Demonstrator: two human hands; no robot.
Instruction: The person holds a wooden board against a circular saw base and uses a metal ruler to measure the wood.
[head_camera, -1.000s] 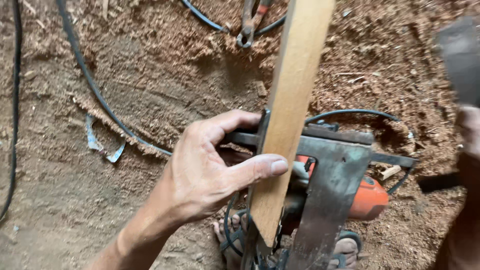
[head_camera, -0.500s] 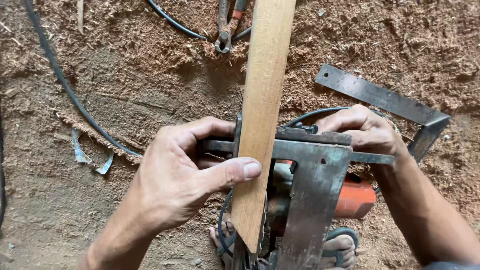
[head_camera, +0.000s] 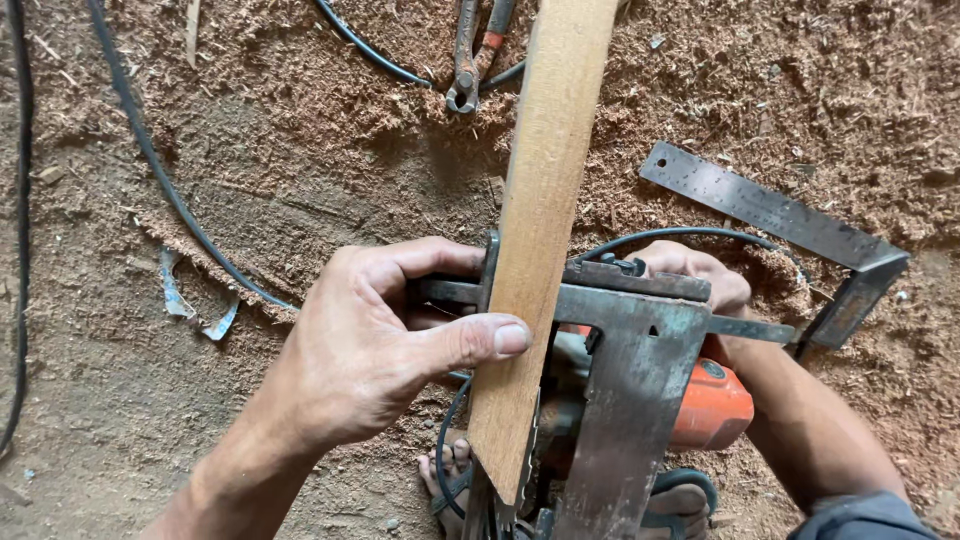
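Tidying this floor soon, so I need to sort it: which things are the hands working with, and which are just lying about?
In use:
left hand pressing the wooden board
right hand on the metal base plate
orange circular saw

Lying about:
steel square
pincers
black cable
sawdust

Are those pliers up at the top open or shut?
Shut, or nearly: the pliers lie on the sawdust floor with jaws together; their handles run out of view.

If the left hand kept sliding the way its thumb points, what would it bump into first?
Probably the wooden plank: the left hand already presses its thumb on it. Past that sits the saw's metal base plate, though depth is hard to judge.
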